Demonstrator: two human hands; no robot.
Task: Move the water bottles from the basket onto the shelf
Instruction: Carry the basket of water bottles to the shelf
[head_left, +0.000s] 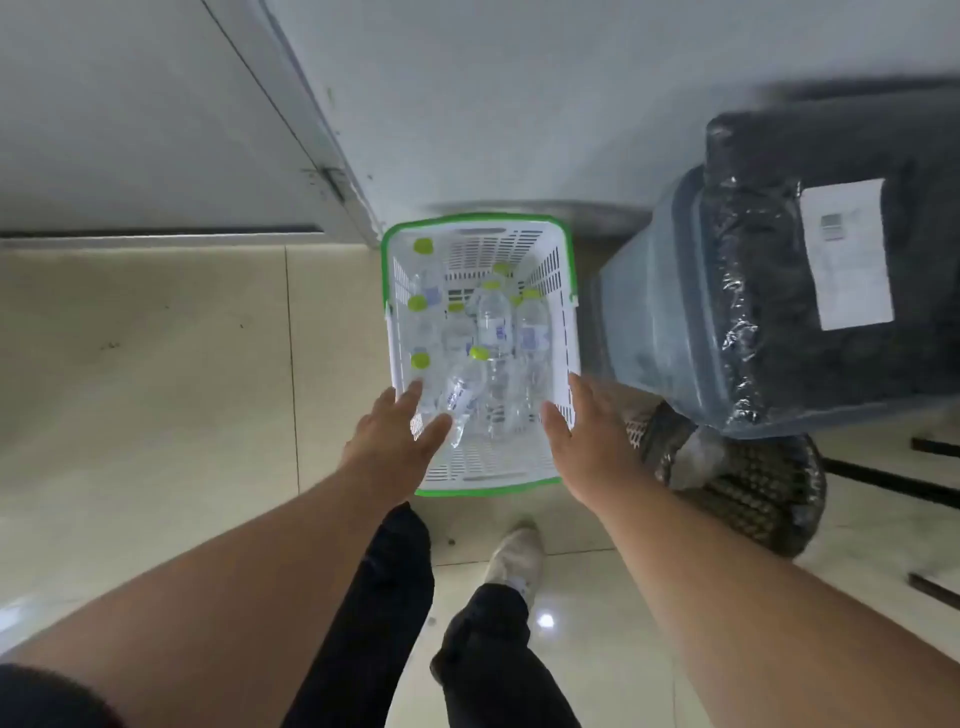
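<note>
Fingers straight and spread on both our hands, nothing gripped: our left hand (397, 434) reaches over the near left corner of the basket (480, 480), fingertips above its rim, and our right hand (582, 441) is stretched over the near right wall, fingertips by the rim; whether either actually touches the plastic we cannot tell. Below us we see our dark trousers (384, 613) and a pale shoe (517, 558) on glossy beige floor tiles (156, 364). Right ahead, the basket sits on the floor, white slatted plastic with a green rim. Inside lie the water bottles (491, 317), clear with yellow-green caps and blue labels, jumbled together, some upright along the left wall, others lying on their sides. To the right stands a dark bin (769, 499) with a mesh pattern, and above it a plastic-wrapped dark bundle (810, 280) with a white label (847, 254). Beyond the basket, a grey-white wall (519, 104) and a door frame (311, 135).
</note>
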